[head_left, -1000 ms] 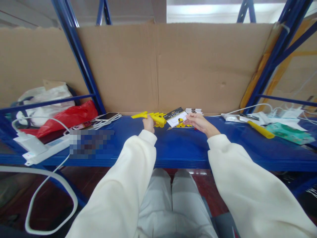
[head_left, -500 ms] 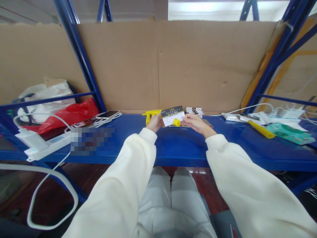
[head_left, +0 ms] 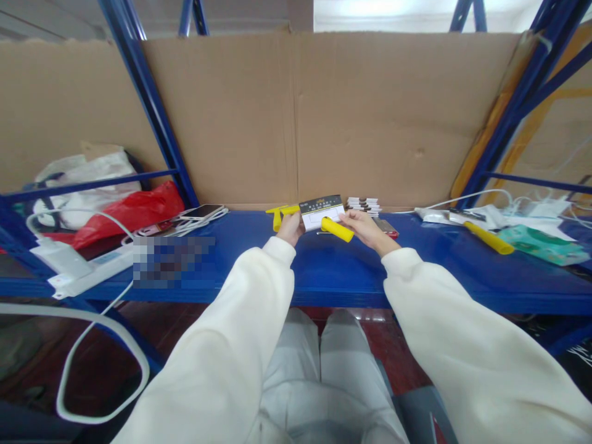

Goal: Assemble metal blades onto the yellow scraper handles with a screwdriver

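Note:
Held over the blue shelf is a black-and-white printed card (head_left: pixel 317 216). A yellow tube-like handle (head_left: pixel 339 230) crosses its lower right front, slanting down to the right; how it joins the card is hidden. My left hand (head_left: pixel 290 229) is closed on the card's left edge. My right hand (head_left: pixel 364 229) pinches the right edge, close to the handle. Just behind my left hand lies a yellow gun-shaped piece (head_left: pixel 277 216), partly covered by the fingers. Behind my right hand is a stack of small white packs with dark marks (head_left: pixel 365 205).
A blue metal shelf (head_left: pixel 337 277) spans the front, with a cardboard panel (head_left: pixel 370 123) behind it. To the left are a white power strip (head_left: pixel 92 271), a phone (head_left: pixel 203 212) and a red bag (head_left: pixel 134 213). Another yellow handle (head_left: pixel 489 238) and a green packet (head_left: pixel 541 243) lie right.
The yellow handle has swung from nearly end-on to pointing down and right, showing its length. The card has levelled slightly. Both hands still hold it in about the same place.

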{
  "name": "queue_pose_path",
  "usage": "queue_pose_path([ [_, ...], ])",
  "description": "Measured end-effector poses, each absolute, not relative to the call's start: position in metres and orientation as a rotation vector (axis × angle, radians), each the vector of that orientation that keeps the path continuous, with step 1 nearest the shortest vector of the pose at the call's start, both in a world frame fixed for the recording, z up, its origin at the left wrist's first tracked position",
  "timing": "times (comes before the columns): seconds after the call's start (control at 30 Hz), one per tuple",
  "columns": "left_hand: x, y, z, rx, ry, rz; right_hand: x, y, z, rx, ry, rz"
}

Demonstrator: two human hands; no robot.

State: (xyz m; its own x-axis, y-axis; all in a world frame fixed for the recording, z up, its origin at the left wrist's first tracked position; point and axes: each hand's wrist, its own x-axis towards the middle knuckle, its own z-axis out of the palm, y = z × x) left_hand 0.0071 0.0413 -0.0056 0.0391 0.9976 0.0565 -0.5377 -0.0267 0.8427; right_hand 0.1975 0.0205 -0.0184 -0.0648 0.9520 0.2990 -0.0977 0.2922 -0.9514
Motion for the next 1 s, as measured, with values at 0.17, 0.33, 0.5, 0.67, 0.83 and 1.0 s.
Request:
queue_pose_path([
  [0.17,0.003,0.045,-0.007,0.872,0.796,1.346,0.195,0.019,-0.018,-0.911,-1.306,1.093],
  [0.33,-0.001,0.045,-0.007,0.922,0.976,1.274,0.193,0.018,-0.017,-0.901,-1.302,1.07],
  [0.5,-0.002,0.046,-0.008,0.978,0.953,1.248,0.194,0.019,-0.017,-0.885,-1.305,1.059],
  [0.67,0.001,0.043,-0.005,0.948,0.95,1.232,0.193,0.019,-0.016,-0.87,-1.281,1.046],
  [0.83,0.004,0.037,-0.003,0.938,0.842,1.201,0.193,0.019,-0.015,-0.883,-1.249,0.994],
  [1.0,0.005,0.039,-0.004,0.91,0.732,1.337,0.196,0.021,-0.016,-0.891,-1.242,0.949],
])
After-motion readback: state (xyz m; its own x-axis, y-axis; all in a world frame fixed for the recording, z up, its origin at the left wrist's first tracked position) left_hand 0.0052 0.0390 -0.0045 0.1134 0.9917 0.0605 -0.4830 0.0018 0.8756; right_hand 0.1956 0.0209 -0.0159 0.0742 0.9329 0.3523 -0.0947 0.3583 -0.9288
